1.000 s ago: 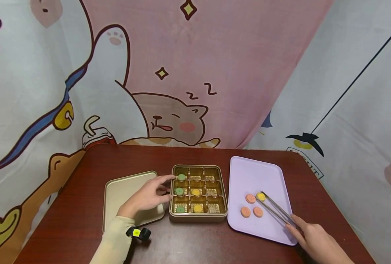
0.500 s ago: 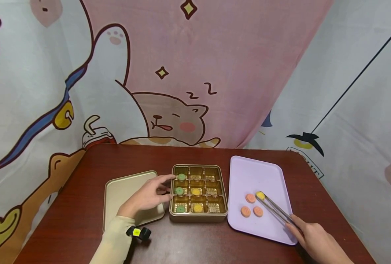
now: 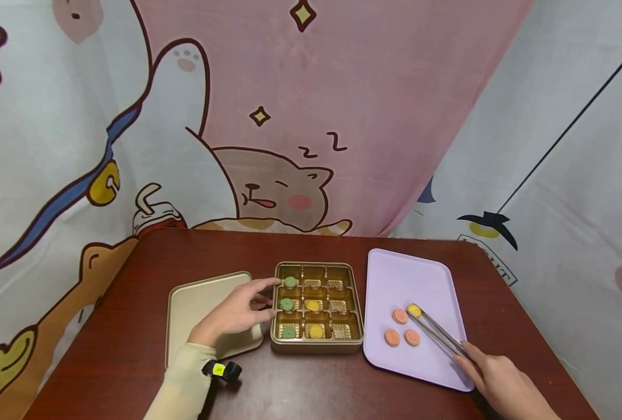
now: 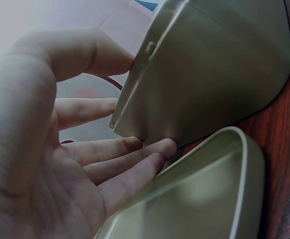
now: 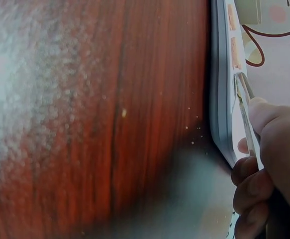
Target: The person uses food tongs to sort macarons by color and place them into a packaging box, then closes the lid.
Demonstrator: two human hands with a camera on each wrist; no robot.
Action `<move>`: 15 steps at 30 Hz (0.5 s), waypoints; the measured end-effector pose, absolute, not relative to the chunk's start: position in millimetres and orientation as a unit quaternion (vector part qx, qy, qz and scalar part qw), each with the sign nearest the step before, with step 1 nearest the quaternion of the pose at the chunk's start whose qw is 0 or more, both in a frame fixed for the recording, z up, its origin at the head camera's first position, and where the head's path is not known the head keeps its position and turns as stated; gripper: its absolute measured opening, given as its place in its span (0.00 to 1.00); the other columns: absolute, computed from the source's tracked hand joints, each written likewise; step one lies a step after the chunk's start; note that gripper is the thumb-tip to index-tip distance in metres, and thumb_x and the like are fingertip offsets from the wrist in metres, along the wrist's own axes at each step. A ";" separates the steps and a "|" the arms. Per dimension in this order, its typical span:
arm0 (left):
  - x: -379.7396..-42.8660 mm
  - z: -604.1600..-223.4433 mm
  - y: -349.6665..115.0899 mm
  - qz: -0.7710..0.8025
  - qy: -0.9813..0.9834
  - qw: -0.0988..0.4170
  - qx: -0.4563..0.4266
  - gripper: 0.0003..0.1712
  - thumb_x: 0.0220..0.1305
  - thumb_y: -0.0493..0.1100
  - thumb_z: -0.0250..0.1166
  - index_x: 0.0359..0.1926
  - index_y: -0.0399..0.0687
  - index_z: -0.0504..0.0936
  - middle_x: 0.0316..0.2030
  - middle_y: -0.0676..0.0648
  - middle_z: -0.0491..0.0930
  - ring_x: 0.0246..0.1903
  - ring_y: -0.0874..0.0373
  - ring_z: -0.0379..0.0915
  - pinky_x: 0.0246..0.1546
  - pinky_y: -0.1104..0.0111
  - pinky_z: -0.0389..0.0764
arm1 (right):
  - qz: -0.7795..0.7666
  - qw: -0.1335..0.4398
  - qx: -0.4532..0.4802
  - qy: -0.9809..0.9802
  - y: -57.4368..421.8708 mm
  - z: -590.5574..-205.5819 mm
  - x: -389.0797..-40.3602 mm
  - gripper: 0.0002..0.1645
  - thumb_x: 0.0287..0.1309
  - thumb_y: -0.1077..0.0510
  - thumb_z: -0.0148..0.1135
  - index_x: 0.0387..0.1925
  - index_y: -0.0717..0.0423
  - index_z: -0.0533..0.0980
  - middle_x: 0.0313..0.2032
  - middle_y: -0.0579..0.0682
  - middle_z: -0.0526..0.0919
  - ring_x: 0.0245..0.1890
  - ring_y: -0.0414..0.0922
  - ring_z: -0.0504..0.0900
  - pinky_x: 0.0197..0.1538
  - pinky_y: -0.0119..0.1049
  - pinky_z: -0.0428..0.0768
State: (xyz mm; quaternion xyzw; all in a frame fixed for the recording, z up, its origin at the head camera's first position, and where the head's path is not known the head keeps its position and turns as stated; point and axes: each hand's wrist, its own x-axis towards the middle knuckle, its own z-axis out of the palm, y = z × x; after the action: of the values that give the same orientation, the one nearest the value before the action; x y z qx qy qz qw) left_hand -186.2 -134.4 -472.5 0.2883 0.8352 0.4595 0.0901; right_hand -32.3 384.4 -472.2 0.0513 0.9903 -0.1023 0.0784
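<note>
My right hand holds metal tongs, their tips brought together on a round yellow sweet over the lilac tray. Next to it on the tray lie three round coral sweets. My left hand rests its fingertips against the left side of a gold tin, fingers loosely extended; the left wrist view shows the thumb right at the tin's rim. The tin's gold insert has several compartments, with three green sweets down the left column and two yellow sweets in the middle one.
A shallow gold lid lies left of the tin, partly under my left hand and forearm. All of this stands on a dark red-brown wooden table. A printed cartoon curtain hangs behind.
The tongs' tips were spread around the yellow sweet a second ago and have come together on it, nudging it slightly left. My left hand stays at the tin.
</note>
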 end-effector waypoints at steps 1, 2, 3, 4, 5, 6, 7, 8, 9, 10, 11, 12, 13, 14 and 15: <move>-185.7 -472.2 -134.2 0.461 0.834 0.092 0.287 0.38 0.65 0.37 0.72 0.75 0.41 0.70 0.63 0.38 0.77 0.54 0.45 0.83 0.57 0.58 0.87 | -0.102 0.077 0.052 0.990 384.3 -472.5 -32.0 0.40 0.70 0.34 0.63 0.62 0.65 0.78 0.41 0.57 0.88 0.31 0.45 0.78 0.30 0.44 0.86; -185.2 -472.0 -134.0 0.462 0.834 0.093 0.287 0.38 0.65 0.37 0.71 0.75 0.40 0.70 0.64 0.37 0.77 0.54 0.45 0.83 0.58 0.57 0.87 | -0.102 0.074 0.052 0.991 384.0 -472.8 -31.7 0.40 0.70 0.35 0.63 0.63 0.66 0.78 0.42 0.58 0.88 0.31 0.45 0.79 0.30 0.45 0.87; -184.7 -471.7 -133.8 0.463 0.833 0.094 0.286 0.38 0.65 0.36 0.71 0.75 0.40 0.70 0.64 0.37 0.77 0.54 0.45 0.83 0.58 0.57 0.86 | -0.100 0.071 0.052 0.991 383.7 -473.0 -31.4 0.41 0.70 0.35 0.64 0.63 0.66 0.77 0.43 0.59 0.88 0.31 0.46 0.79 0.31 0.46 0.88; -184.2 -471.5 -133.7 0.463 0.833 0.095 0.286 0.38 0.65 0.36 0.71 0.75 0.40 0.70 0.64 0.37 0.77 0.54 0.44 0.83 0.58 0.56 0.86 | -0.100 0.068 0.052 0.991 383.3 -473.0 -31.3 0.41 0.69 0.35 0.64 0.64 0.67 0.77 0.43 0.60 0.88 0.31 0.46 0.79 0.31 0.46 0.87; -183.8 -471.4 -133.5 0.465 0.833 0.096 0.285 0.38 0.65 0.36 0.71 0.75 0.40 0.70 0.64 0.37 0.77 0.54 0.44 0.83 0.59 0.56 0.86 | -0.099 0.064 0.051 0.992 382.9 -473.0 -31.2 0.41 0.69 0.35 0.64 0.64 0.67 0.77 0.44 0.61 0.88 0.32 0.46 0.79 0.32 0.47 0.88; -183.6 -471.4 -133.5 0.465 0.832 0.097 0.285 0.38 0.65 0.36 0.71 0.75 0.40 0.70 0.64 0.37 0.77 0.54 0.44 0.83 0.59 0.56 0.86 | -0.097 0.060 0.051 0.992 382.3 -472.6 -31.2 0.42 0.69 0.35 0.64 0.64 0.68 0.76 0.45 0.63 0.88 0.32 0.46 0.80 0.33 0.49 0.89; -183.5 -471.4 -133.5 0.466 0.832 0.097 0.285 0.38 0.65 0.36 0.71 0.75 0.40 0.69 0.64 0.37 0.76 0.55 0.44 0.83 0.59 0.56 0.86 | -0.096 0.057 0.051 0.992 381.8 -472.2 -31.3 0.42 0.69 0.35 0.64 0.64 0.68 0.76 0.45 0.63 0.88 0.32 0.46 0.80 0.34 0.50 0.89; -183.7 -471.7 -133.6 0.465 0.833 0.096 0.286 0.38 0.65 0.36 0.70 0.75 0.40 0.69 0.64 0.37 0.76 0.55 0.44 0.83 0.59 0.56 0.86 | -0.096 0.054 0.051 0.993 381.1 -471.4 -31.6 0.42 0.69 0.35 0.64 0.65 0.68 0.76 0.45 0.64 0.87 0.33 0.46 0.81 0.34 0.51 0.90; -183.9 -472.0 -133.7 0.465 0.833 0.096 0.286 0.38 0.65 0.36 0.70 0.75 0.40 0.69 0.64 0.37 0.76 0.55 0.43 0.83 0.59 0.56 0.86 | -0.096 0.050 0.050 0.993 380.5 -470.7 -32.0 0.42 0.69 0.35 0.64 0.65 0.68 0.76 0.45 0.64 0.87 0.33 0.46 0.81 0.34 0.52 0.90; -184.2 -472.4 -133.8 0.464 0.833 0.095 0.286 0.38 0.65 0.36 0.70 0.75 0.39 0.69 0.64 0.36 0.76 0.54 0.43 0.83 0.58 0.56 0.86 | -0.096 0.044 0.048 0.993 379.8 -469.9 -32.2 0.41 0.70 0.36 0.64 0.64 0.68 0.76 0.45 0.64 0.88 0.32 0.46 0.81 0.35 0.52 0.90; -184.5 -472.6 -133.7 0.464 0.833 0.095 0.286 0.38 0.65 0.36 0.70 0.75 0.39 0.69 0.64 0.37 0.76 0.54 0.44 0.83 0.58 0.56 0.86 | -0.096 0.038 0.047 0.994 379.0 -469.1 -32.3 0.40 0.70 0.37 0.64 0.64 0.68 0.76 0.45 0.64 0.88 0.33 0.46 0.82 0.35 0.54 0.90; -184.8 -472.8 -133.8 0.463 0.833 0.093 0.287 0.38 0.65 0.36 0.70 0.75 0.39 0.70 0.64 0.37 0.77 0.54 0.44 0.83 0.58 0.56 0.86 | -0.095 0.032 0.045 0.994 378.1 -468.0 -32.5 0.39 0.70 0.38 0.64 0.64 0.68 0.76 0.45 0.65 0.88 0.33 0.47 0.82 0.36 0.55 0.90; -185.3 -472.9 -133.9 0.463 0.833 0.093 0.287 0.38 0.65 0.36 0.70 0.75 0.39 0.70 0.64 0.37 0.77 0.54 0.45 0.83 0.58 0.57 0.87 | -0.095 0.025 0.043 0.994 377.4 -467.2 -32.6 0.38 0.71 0.39 0.64 0.64 0.68 0.77 0.44 0.65 0.88 0.32 0.47 0.82 0.36 0.56 0.90; -185.6 -473.1 -133.9 0.463 0.834 0.093 0.287 0.38 0.65 0.36 0.70 0.75 0.40 0.70 0.64 0.37 0.77 0.54 0.45 0.83 0.58 0.57 0.87 | -0.095 0.017 0.041 0.994 376.6 -466.3 -32.6 0.37 0.71 0.40 0.65 0.63 0.68 0.77 0.44 0.65 0.88 0.32 0.47 0.82 0.37 0.57 0.90; -185.8 -473.0 -133.7 0.463 0.834 0.093 0.286 0.38 0.65 0.36 0.70 0.75 0.40 0.70 0.63 0.37 0.77 0.54 0.45 0.83 0.58 0.57 0.87 | -0.094 0.009 0.039 0.995 375.8 -465.6 -32.4 0.36 0.71 0.42 0.65 0.63 0.68 0.77 0.44 0.65 0.88 0.32 0.47 0.82 0.37 0.57 0.90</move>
State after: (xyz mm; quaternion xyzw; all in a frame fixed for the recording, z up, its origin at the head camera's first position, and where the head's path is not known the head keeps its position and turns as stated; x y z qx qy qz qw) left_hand -185.8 -133.7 -473.0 0.2858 0.8340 0.4627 0.0929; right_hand -32.4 375.8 -465.6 0.0387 0.9948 -0.0939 0.0085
